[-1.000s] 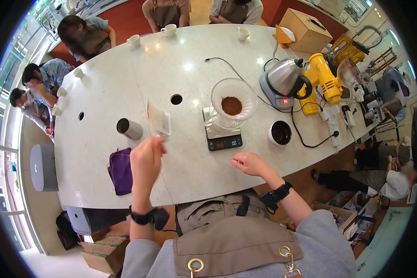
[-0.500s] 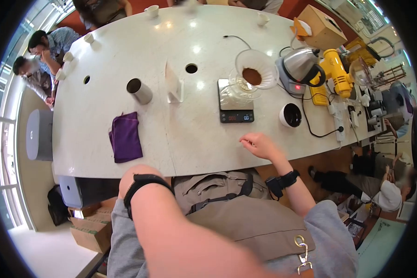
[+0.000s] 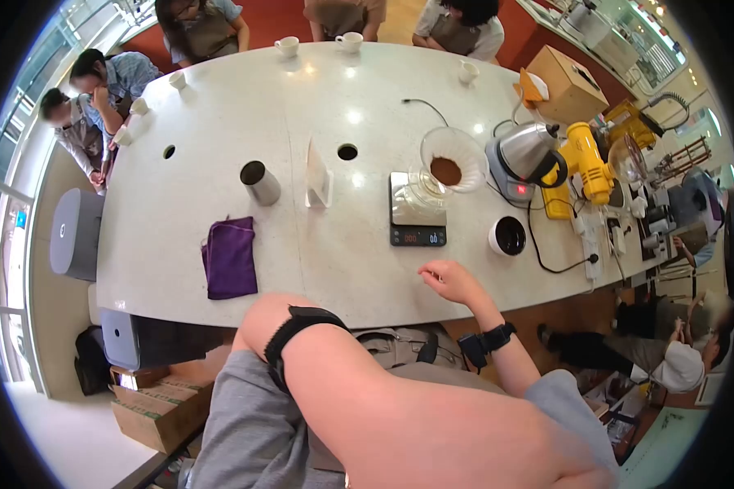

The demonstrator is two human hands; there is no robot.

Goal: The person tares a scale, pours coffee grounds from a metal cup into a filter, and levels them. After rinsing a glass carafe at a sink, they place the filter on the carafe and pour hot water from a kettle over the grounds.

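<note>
My right hand (image 3: 451,283), fingers loosely curled together, rests by the table's near edge and appears to hold nothing. Just beyond it a digital scale (image 3: 418,235) carries a glass server (image 3: 426,198), topped by a clear dripper (image 3: 475,160) with brown coffee grounds (image 3: 446,171) inside. A white cup (image 3: 497,236) of dark liquid stands to their right. My left arm is bent, its elbow by the table edge and a black band around it. Close to the camera, what seems the back of my left hand (image 3: 538,432) fills the lower right; its fingers are out of sight.
On the right stand a steel kettle (image 3: 523,149) on its base, a yellow machine (image 3: 589,167) and black cables. Further left are a purple cloth (image 3: 232,261), a metal cylinder (image 3: 261,184) and an upright card (image 3: 317,175). People sit around the far side near white cups (image 3: 350,41).
The view has tilted up, so table items sit lower and more of the people shows. My left forearm has swung further right across the view. My right hand keeps its place near the scale.
</note>
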